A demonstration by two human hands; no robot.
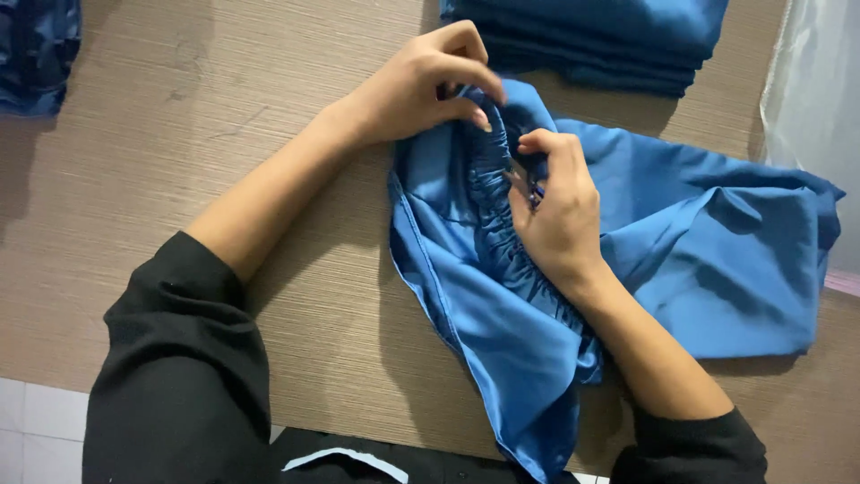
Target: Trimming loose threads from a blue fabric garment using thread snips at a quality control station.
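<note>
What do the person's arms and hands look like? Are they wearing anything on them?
Both arms wear black sleeves pushed up toward the elbows, so the forearms are bare. The left hand and right hand have no gloves, and no rings, watch or bracelets show. The fingernails look short and plain. The black cloth looks soft and bunches in folds at the left elbow.

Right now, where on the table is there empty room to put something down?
The table is bare between the left hand and the dark blue cloth at the corner. It is crowded on the other side, where the blue garment, the right hand and the folded blue stack lie.
</note>
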